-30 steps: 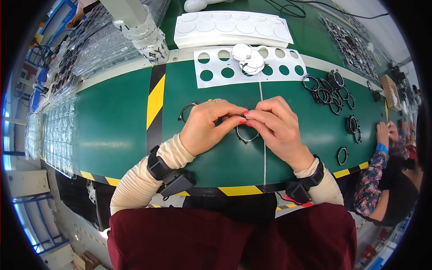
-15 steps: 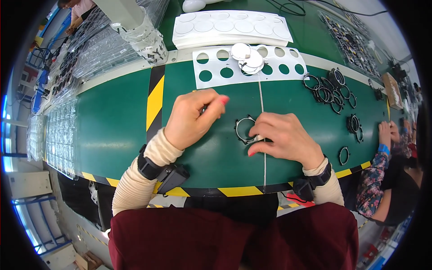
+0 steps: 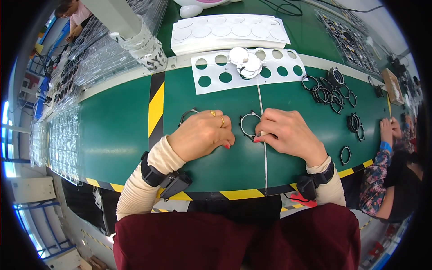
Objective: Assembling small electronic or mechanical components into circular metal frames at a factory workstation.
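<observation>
My right hand (image 3: 288, 135) is closed in a pinch at the near right edge of a thin ring-shaped frame (image 3: 241, 124) with small dark tabs, lying on the green table. Something small and pale shows at those fingertips, too small to name. To its left, my left hand (image 3: 202, 135) has its fingers curled in, thumb against them; whatever is inside them is hidden. Behind its knuckles a second dark ring frame (image 3: 182, 118) shows in part, the rest covered by the hand.
Several ring frames (image 3: 335, 90) lie in a heap at right, with a few nearer me. A white punched sheet (image 3: 211, 90) bears loose white discs (image 3: 252, 65); a stack of white sheets (image 3: 225, 42) lies behind. A post (image 3: 130, 36) stands far left; a co-worker's hands (image 3: 389, 128) are at right.
My left hand has turned over and come down toward the table, and a ring frame now shows behind it. My right hand's thumb has closed toward its fingers at the other ring.
</observation>
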`<action>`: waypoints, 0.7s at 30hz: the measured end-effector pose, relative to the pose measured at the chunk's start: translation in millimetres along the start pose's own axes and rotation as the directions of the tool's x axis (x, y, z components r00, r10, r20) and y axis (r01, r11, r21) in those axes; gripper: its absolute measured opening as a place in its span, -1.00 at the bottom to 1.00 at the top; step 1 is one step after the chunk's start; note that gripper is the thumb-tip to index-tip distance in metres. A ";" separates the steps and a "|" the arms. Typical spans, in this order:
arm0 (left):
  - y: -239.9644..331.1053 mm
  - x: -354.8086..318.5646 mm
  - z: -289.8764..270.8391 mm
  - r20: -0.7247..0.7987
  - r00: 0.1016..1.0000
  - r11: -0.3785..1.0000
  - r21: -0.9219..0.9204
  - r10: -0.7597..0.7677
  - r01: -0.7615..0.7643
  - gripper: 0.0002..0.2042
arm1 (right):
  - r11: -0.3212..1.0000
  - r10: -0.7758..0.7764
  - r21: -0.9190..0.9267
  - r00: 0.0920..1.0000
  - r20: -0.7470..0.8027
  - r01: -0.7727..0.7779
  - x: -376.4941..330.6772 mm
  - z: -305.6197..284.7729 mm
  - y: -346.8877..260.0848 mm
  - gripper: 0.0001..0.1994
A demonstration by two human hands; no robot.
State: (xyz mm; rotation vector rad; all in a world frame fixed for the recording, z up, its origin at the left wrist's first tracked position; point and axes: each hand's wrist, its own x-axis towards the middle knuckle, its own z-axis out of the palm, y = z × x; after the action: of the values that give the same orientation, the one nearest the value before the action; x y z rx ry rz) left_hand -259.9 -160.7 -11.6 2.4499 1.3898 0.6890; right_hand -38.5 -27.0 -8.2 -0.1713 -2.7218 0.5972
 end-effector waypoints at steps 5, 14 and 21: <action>8.8 9.2 6.0 -0.086 0.990 0.989 -0.112 -0.112 0.102 -0.94 | 1.000 -0.009 -0.013 1.000 0.001 0.009 -1.8 -10.5 4.1 -0.86; 29.5 41.9 -4.5 -0.035 0.830 0.584 -0.727 -0.557 0.361 -0.77 | 0.999 -0.048 -0.002 0.935 -0.352 0.051 -8.7 -32.4 6.2 -0.73; 56.9 74.3 -12.1 0.149 0.853 0.379 -0.848 -0.500 0.370 -0.41 | 0.993 -0.109 -0.011 0.847 -0.521 0.121 -11.8 -45.4 -7.6 -0.71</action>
State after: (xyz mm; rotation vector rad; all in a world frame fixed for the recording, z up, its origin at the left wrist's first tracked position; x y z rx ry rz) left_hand -191.4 -126.9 44.0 1.1737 1.2017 1.0752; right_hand -11.5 -18.7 29.9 -0.1377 -2.1774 0.4633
